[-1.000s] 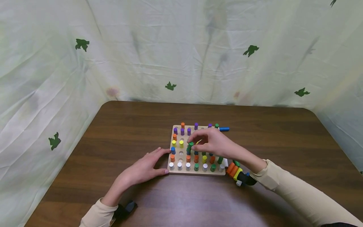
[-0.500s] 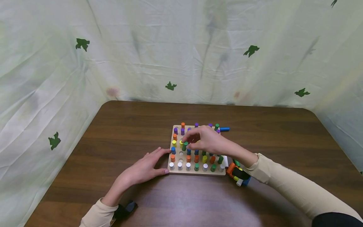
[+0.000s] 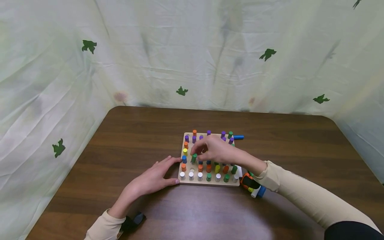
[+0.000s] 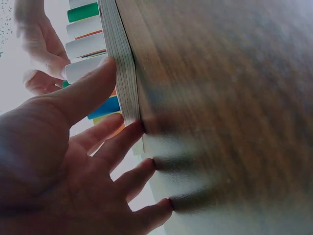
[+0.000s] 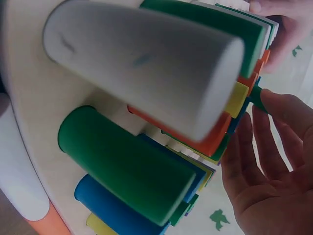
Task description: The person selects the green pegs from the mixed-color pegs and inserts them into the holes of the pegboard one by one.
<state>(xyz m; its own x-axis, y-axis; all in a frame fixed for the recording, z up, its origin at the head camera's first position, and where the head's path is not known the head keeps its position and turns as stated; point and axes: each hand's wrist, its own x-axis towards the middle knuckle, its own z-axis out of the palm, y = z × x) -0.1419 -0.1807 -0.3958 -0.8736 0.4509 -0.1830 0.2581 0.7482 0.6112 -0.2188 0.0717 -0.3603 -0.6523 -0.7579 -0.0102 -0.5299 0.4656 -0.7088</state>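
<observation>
My right hand (image 3: pixel 216 149) pinches a green peg (image 3: pixel 194 158) between thumb and fingertips. The peg stands roughly upright over the left part of a wooden pegboard (image 3: pixel 207 183), in the row with the blue pegs. In the right wrist view, the green peg (image 5: pixel 257 100) shows partly, at the thumb tip. My left hand (image 3: pixel 156 175) lies at the board's left side, fingers spread. In the left wrist view, its thumb (image 4: pixel 93 90) touches the board's edge (image 4: pixel 122 58) and other fingertips rest on the table. The right hand hides several pegs behind it.
White, orange, yellow, blue, purple and green pegs stand in the board, such as a white peg (image 3: pixel 182 176). A loose blue peg (image 3: pixel 238 137) lies at the far right corner. Several loose pegs (image 3: pixel 255 192) lie right of the board, partly behind the right wrist strap.
My right hand has moved left across the board with the green peg, and most recently slightly down in the head view. The left hand keeps its place at the board's side.
</observation>
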